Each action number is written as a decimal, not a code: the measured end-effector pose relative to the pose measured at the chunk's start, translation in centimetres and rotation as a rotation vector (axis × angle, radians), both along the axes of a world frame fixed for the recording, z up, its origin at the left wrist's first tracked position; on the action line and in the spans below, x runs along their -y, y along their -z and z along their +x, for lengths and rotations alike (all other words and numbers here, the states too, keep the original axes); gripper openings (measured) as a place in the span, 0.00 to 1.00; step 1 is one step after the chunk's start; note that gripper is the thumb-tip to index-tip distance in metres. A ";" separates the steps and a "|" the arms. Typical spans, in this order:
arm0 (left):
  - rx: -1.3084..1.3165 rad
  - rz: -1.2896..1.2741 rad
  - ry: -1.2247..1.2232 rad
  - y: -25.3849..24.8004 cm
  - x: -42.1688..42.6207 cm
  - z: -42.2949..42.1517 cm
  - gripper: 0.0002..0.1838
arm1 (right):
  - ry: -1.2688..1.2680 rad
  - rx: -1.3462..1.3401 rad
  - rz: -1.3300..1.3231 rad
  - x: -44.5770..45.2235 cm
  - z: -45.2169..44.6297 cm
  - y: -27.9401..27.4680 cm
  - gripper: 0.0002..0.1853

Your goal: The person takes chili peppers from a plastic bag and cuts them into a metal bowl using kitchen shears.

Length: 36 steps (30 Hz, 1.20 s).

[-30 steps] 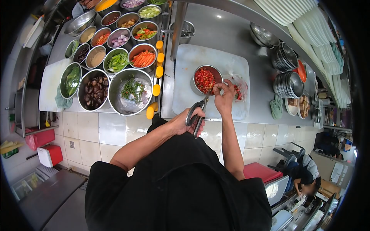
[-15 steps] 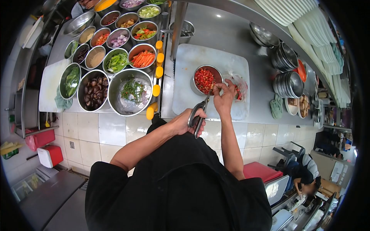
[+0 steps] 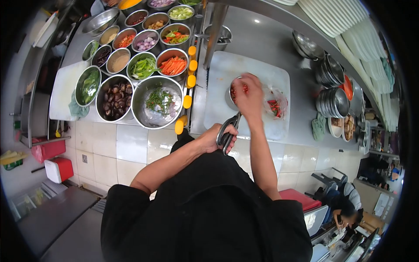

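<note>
Shifted over chilli pot (image 3: 228, 99): right hand (image 3: 250, 96), finger grip indeterminable. Before pot: left hand (image 3: 213, 136), fingers holding scissors (image 3: 233, 122). Apparently between snips.

Commercial kitchen, ingredient pots (image 3: 141, 104), stacked plates (image 3: 334, 15)

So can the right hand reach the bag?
Likely yes: the right hand, over the bowl, is close to the bag on the board, with nothing visible between them.

One head-worn, wide-angle camera looks steeply down and forward, past the black top (image 3: 205, 218) close below, to the steel surface (image 3: 301, 94) farther out.
</note>
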<state>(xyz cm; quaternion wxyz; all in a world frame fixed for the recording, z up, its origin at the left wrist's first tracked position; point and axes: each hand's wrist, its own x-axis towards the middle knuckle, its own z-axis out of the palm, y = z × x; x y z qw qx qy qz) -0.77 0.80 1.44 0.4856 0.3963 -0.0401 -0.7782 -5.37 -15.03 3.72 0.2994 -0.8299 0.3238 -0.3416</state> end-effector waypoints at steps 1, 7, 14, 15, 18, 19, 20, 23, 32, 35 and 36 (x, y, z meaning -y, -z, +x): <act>0.000 0.021 -0.034 0.0 0.0 -0.2 0.17 | -0.116 0.012 -0.012 -1.0 1.9 -0.9 0.09; 0.015 -0.003 -0.040 0.2 -0.7 0.3 0.18 | -0.342 0.140 -0.025 -3.8 5.9 -5.1 0.14; 0.022 0.023 -0.066 0.2 -1.1 0.9 0.12 | 0.322 -0.158 0.025 6.0 -7.3 2.1 0.10; 0.022 0.016 -0.063 0.0 -1.1 0.9 0.12 | 0.322 -0.276 -0.005 7.6 -9.3 4.0 0.11; 0.025 -0.006 -0.057 -0.1 -1.1 0.9 0.15 | 0.350 -0.533 -0.110 10.3 -13.1 7.5 0.12; 0.027 -0.013 -0.055 -0.1 -1.0 0.9 0.17 | 0.367 -0.556 -0.156 10.5 -13.5 7.5 0.12; 0.026 -0.005 -0.058 0.0 -1.0 0.9 0.17 | 0.382 -0.580 -0.200 10.6 -13.9 7.7 0.13; 0.025 0.018 -0.067 0.2 -1.0 0.8 0.17 | 0.412 -0.659 -0.279 10.7 -14.2 7.0 0.14; 0.044 0.030 -0.104 0.0 -1.3 0.7 0.18 | 0.237 -0.818 -0.279 11.7 -14.2 5.9 0.13; 0.045 0.033 -0.113 -0.2 -1.3 0.6 0.18 | 0.158 -0.832 -0.239 11.4 -13.8 4.5 0.12; 0.042 0.030 -0.109 0.0 -1.3 0.6 0.18 | 0.151 -0.842 -0.240 11.4 -13.8 4.5 0.11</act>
